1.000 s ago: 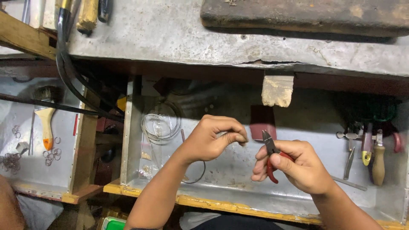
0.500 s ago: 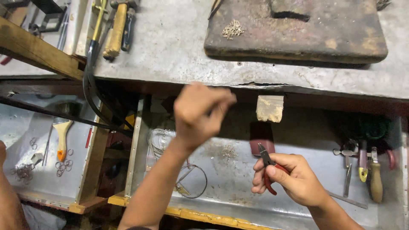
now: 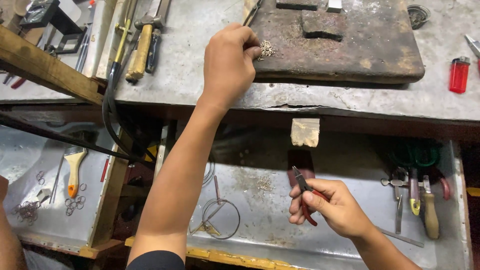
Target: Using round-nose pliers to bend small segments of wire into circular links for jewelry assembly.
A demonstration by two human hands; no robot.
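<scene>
Counter (image 3: 200, 75), one, grey metal sheet, worn. Slab (image 3: 350, 45), one, dark brown, lying on counter. Drawer tray (image 3: 280, 230), one, metal, below counter edge. Left hand (image 3: 227, 62), one, raised to slab's near-left corner; grip pinched shut on a small cluster of fine chain links (image 3: 266, 49) resting there. Right hand (image 3: 330, 205), one, over the tray; grip closed around red-handled pliers (image 3: 306, 192), one pair, tips pointing up-left. Hammer (image 3: 141, 42), one, wooden handle. Lighter (image 3: 458, 74), one, red.
</scene>
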